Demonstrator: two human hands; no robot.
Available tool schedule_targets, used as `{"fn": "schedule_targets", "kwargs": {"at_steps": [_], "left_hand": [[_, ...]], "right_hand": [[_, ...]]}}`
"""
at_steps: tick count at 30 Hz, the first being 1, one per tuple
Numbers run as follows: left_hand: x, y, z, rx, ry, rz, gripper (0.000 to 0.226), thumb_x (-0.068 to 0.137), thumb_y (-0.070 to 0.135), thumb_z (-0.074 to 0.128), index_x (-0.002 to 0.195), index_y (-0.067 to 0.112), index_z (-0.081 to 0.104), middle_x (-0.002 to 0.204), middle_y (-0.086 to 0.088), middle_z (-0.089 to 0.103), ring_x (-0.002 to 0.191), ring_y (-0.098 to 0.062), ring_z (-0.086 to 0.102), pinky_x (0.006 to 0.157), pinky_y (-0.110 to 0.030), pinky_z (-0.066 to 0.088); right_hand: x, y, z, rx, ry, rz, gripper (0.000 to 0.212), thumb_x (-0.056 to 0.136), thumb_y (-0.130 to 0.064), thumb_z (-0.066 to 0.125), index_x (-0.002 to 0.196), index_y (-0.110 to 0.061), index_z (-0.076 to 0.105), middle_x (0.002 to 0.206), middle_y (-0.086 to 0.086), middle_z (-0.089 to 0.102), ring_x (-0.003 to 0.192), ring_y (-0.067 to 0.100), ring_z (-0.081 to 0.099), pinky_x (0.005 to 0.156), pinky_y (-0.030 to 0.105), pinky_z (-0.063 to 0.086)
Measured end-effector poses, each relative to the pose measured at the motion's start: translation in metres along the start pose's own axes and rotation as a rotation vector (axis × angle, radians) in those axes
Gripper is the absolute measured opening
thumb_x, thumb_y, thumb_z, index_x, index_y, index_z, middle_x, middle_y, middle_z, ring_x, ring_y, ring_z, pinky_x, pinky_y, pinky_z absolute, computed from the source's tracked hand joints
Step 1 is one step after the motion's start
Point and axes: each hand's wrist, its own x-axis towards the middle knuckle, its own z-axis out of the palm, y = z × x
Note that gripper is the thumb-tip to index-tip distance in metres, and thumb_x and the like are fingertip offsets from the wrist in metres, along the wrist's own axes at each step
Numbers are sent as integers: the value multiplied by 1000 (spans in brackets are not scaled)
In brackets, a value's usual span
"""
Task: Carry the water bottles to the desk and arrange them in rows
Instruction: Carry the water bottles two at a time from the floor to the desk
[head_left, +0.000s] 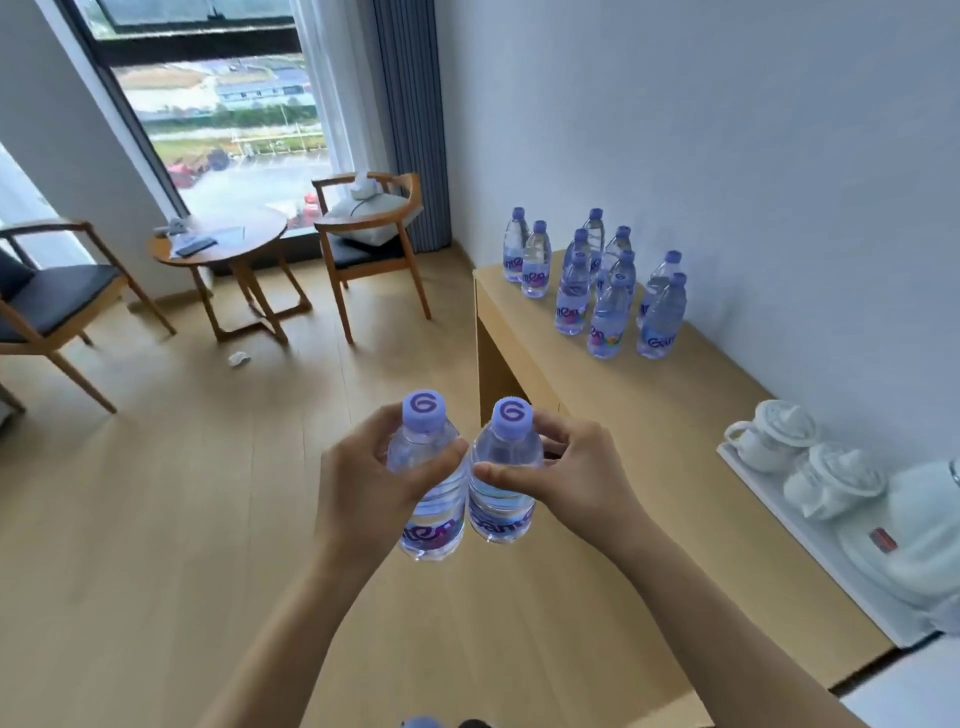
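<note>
My left hand (363, 478) grips a clear water bottle (434, 519) with a purple cap, held upright above the wooden floor. My right hand (571, 467) grips a second, matching bottle (501, 512) beside it; the two bottles touch. Ahead on the right stands the light wooden desk (675, 415) against the wall. Several bottles of the same kind (608, 317) stand in rows at its far end. Another purple cap (421, 722) peeks in at the bottom edge.
A white tray (810, 545) with a teapot, cups and a kettle sits on the near end of the desk. A round table (223, 244) and two wooden chairs stand by the window. A crumpled scrap of paper (239, 358) lies on the floor.
</note>
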Motion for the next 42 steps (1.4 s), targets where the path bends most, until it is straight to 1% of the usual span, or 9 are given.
{"fn": "schedule_targets", "kwargs": {"at_steps": [5,9,15,21,24,27,31,39,42], "left_hand": [[89,-25,43,-9,-113,13,26,69,29,85,90,29,70,75,20,70,63,3,63,56,-6,43],[160,-45,86,-65,-238,27,27,68,29,85,91,26,71,78,15,71,68,0,65,59,-9,46],[256,-67,157,-174,-522,74,30,69,24,87,93,26,69,81,15,72,73,1,66,62,-8,46],[322,-71,241,-238,-810,168,30,74,28,84,94,38,64,86,12,73,80,-4,68,67,-18,54],[334,-66,287,-257,-899,211,23,74,33,82,90,32,65,83,10,72,76,-8,68,65,-19,53],[337,-65,321,-248,-941,224,22,73,35,80,84,31,62,77,13,69,69,-4,63,59,-13,46],[334,-62,380,-236,-1005,198,21,75,36,77,83,30,58,72,14,65,63,0,57,57,-6,40],[327,-74,462,-176,-1036,31,23,76,23,81,82,28,59,76,8,66,71,-7,60,66,-23,49],[328,-79,480,-175,-1034,25,24,76,21,81,83,27,59,76,9,65,69,-4,59,64,-21,48]], "right_hand": [[72,26,-22,-81,119,43,38,66,-41,88,100,-42,70,93,-26,73,88,-1,69,72,11,52],[123,53,-43,-118,252,114,36,66,-38,89,98,-32,74,93,-18,75,90,4,69,81,27,57],[180,80,-75,-114,480,263,34,64,-40,90,92,-29,75,87,-11,76,86,6,70,79,35,57],[203,103,-111,-128,730,340,32,63,-41,87,91,-42,72,86,-14,74,82,0,68,70,18,54],[202,118,-138,-134,828,410,30,64,-40,87,88,-35,71,85,-10,73,81,7,67,71,25,54],[200,131,-159,-139,874,479,28,64,-32,90,84,-33,69,82,-12,72,77,7,66,69,25,54],[197,162,-204,-176,966,551,33,65,-25,89,77,-40,63,76,-22,68,70,-3,63,62,9,44],[202,218,-257,-172,1038,655,39,64,-19,91,92,-33,67,85,-17,73,82,-7,65,69,7,45],[208,233,-265,-157,1084,685,41,64,-16,91,97,-25,69,89,-13,73,84,-7,65,71,6,45]]}}
